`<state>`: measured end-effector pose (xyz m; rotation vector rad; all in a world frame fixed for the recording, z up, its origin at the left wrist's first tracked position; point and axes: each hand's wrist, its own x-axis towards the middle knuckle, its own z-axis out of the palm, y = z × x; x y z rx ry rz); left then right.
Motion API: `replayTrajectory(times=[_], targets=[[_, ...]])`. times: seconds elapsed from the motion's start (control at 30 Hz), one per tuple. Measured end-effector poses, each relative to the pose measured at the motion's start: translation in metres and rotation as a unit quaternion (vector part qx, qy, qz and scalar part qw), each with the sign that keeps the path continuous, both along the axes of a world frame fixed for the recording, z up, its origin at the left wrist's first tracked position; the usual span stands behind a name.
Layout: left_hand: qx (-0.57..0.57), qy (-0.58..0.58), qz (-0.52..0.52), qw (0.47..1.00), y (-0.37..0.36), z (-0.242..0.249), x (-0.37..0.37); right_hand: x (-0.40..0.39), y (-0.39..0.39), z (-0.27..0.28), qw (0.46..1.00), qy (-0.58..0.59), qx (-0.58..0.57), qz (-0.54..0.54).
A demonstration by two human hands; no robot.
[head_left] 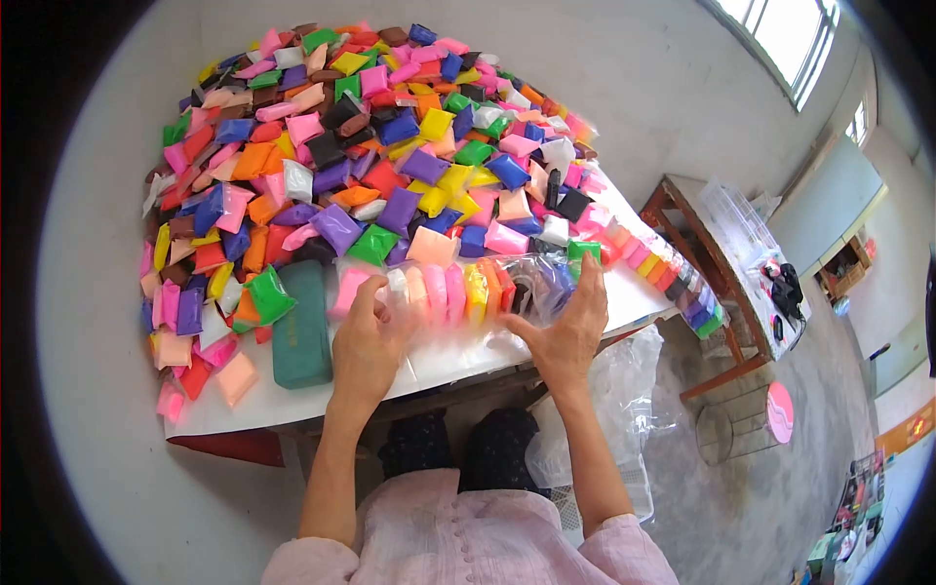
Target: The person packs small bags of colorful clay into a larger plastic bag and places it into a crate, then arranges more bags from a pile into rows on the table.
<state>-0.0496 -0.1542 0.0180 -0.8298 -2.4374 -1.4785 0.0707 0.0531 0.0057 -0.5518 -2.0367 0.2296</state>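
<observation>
A row of coloured packets point(453, 292) lies in a clear plastic bag at the table's front edge, running from pink through yellow, red and black to blue and green. My left hand point(372, 341) is curved at the row's left end, its fingertips bent at the plastic near the white and pink packets. At the right end, my right hand point(570, 327) has its thumb apart from its fingers, which reach up beside a green packet point(583, 252). Left of my left hand lies a dark green box point(301, 327). Behind both hands spreads a large heap of coloured packets point(336, 226).
Another bagged row of packets point(673, 273) lies along the table's right edge. Clear plastic bags point(619, 390) hang below the front edge. To the right stand a wooden side table point(717, 234) and a pink-topped wire stool point(779, 412). A wall borders the left side.
</observation>
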Motion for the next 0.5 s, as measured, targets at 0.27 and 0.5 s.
replayTrajectory(times=[0.27, 0.5], targets=[[-0.031, 0.045, 0.01, 0.998, 0.008, -0.01, -0.008, -0.021, -0.019, 0.002, 0.997, -0.034, 0.062, -0.038], [-0.031, 0.01, -0.007, 0.999, 0.002, 0.002, -0.001, -0.001, -0.011, 0.005, 0.998, 0.023, 0.039, 0.052]])
